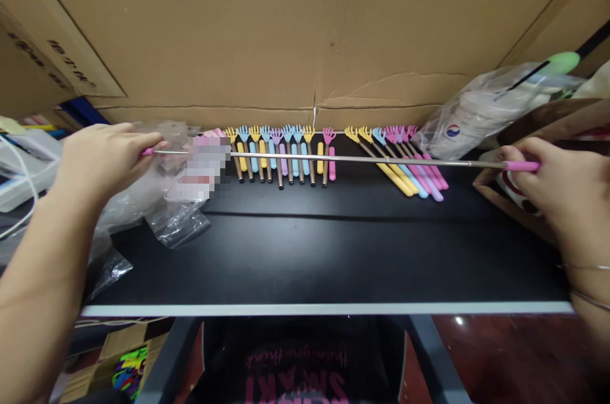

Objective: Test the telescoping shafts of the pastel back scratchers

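Observation:
My left hand (pixel 102 159) pinches the pink head end of a telescopic back scratcher (pixel 343 159), and my right hand (pixel 548 185) grips its pink handle. The thin metal rod is pulled out long and runs level across the black table (pixel 305 251), just above it. Behind the rod, a row of short hand-shaped scratchers (pixel 281 156) in yellow, blue, purple and pink lies against the cardboard wall. A second, slanted group (pixel 405 162) lies further right.
Crumpled clear plastic bags (pixel 162 201) lie at the left of the table. A plastic bag with white items (pixel 476 112) sits at the back right, next to a brown cardboard box (pixel 519 137). Large cardboard sheets (pixel 305 29) form the back wall.

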A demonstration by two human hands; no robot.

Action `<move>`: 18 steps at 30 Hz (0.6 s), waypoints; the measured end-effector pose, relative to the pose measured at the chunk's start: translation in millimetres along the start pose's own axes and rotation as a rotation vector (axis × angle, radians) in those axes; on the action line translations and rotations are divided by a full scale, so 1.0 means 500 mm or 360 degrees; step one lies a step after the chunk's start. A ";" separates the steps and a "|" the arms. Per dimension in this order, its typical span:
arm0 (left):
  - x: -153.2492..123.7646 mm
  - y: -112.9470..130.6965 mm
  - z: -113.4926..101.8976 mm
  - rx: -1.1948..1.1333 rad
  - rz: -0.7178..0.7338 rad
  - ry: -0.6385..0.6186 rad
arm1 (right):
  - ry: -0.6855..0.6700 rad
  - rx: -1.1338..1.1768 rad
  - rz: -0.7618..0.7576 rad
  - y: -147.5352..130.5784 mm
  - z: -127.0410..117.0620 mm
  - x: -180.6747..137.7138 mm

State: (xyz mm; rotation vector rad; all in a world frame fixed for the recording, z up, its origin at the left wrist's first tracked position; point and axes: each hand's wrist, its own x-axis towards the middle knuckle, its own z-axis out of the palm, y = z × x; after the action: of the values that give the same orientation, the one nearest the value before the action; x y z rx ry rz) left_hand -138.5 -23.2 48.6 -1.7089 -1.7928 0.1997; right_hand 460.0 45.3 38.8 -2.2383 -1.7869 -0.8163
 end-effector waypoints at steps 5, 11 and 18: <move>-0.004 0.003 0.004 -0.0032 -0.0020 -0.0045 | 0.0212 0.0081 -0.0161 0.008 0.005 -0.008; -0.003 0.014 -0.004 0.0009 -0.0011 -0.0001 | 0.0268 -0.0032 -0.0240 0.000 0.026 -0.014; 0.001 0.060 -0.006 -0.0105 0.0086 0.0080 | 0.0275 0.0012 -0.0359 -0.048 0.015 -0.029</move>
State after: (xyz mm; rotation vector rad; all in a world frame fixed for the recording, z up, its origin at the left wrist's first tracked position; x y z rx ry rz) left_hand -111.5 -19.6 35.2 -1.7946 -1.7356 0.1208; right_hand 437.5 42.8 20.1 -1.9178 -1.9764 -1.0082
